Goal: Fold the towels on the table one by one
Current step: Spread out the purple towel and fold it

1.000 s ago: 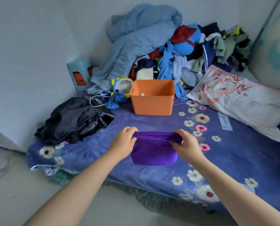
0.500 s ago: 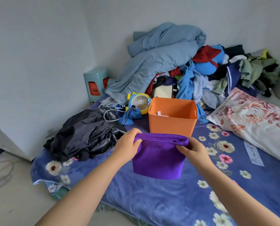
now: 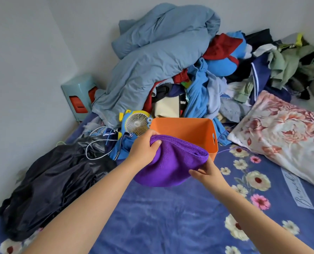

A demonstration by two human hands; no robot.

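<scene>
Nearest lies the bed (image 3: 171, 217) with its blue floral blanket. Above it the left hand (image 3: 143, 149) pinches the far-left corner of a folded purple towel (image 3: 172, 162), thumb on top, while the right hand (image 3: 205, 171) holds its near-right edge from below; both grips are grasping the towel, which hangs in the air at the near rim of the orange bin (image 3: 207, 132). The fold looks finished, so the next move is likely lowering it into the bin. The bin's inside appears bare where visible; its bottom is hidden. Beyond, a clothes pile (image 3: 171, 61) rises.
</scene>
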